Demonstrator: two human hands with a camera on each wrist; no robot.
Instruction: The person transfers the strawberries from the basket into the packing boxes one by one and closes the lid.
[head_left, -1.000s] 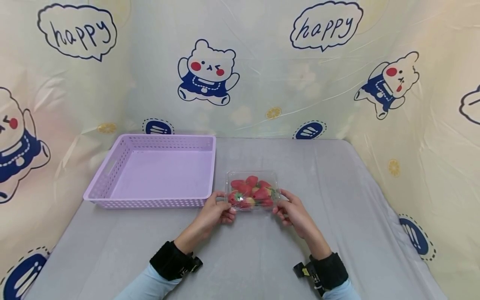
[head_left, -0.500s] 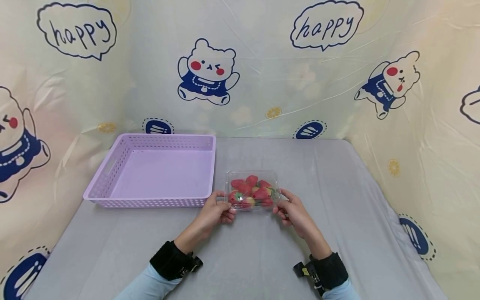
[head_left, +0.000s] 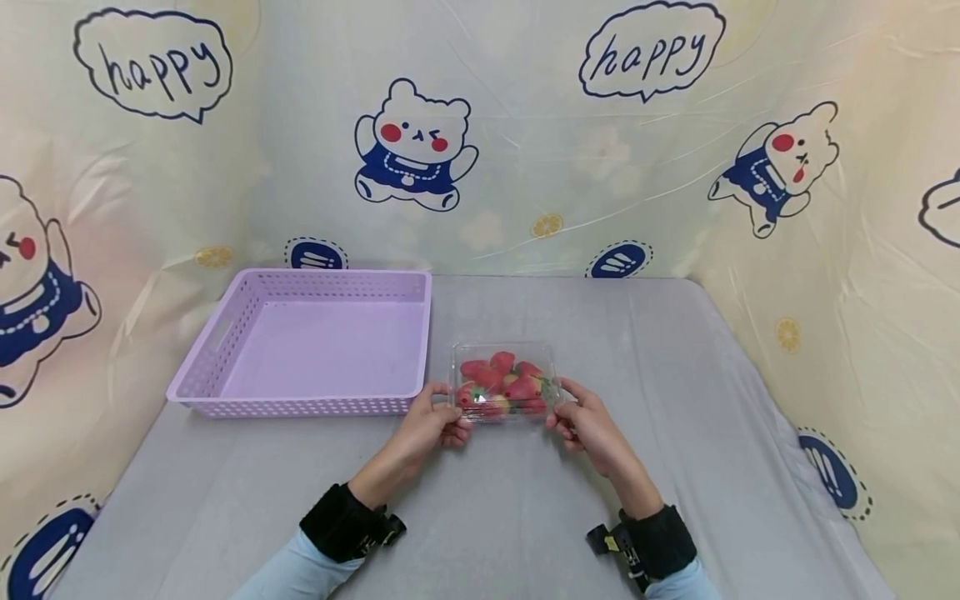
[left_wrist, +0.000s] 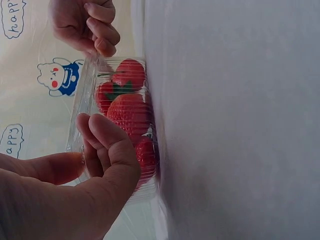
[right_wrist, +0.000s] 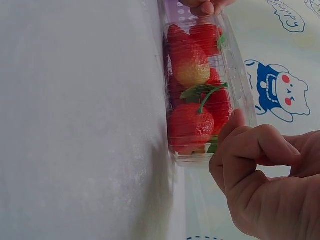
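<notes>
A clear plastic clamshell box [head_left: 504,346] stands on the table with several red strawberries [head_left: 522,387] inside, a few with green leaves. At its near left corner my left hand [head_left: 426,427] pinches the rim, thumb above and fingers curled in front of the ribbed wall. My right hand [head_left: 589,423] pinches the rim at the near right corner, fingers curled. From the left wrist, the strawberries [left_wrist: 129,115] show through the front wall, partly hidden by the left fingers [left_wrist: 107,132]. In the right wrist view, the right thumb's contact with the lid is hidden behind the curled fingers [right_wrist: 250,150].
Left of the box stands a lilac perforated basket [head_left: 322,407], its right side close to the left hand. A grey cloth [head_left: 517,525] covers the table. Behind and at both sides hangs a printed curtain [head_left: 525,150].
</notes>
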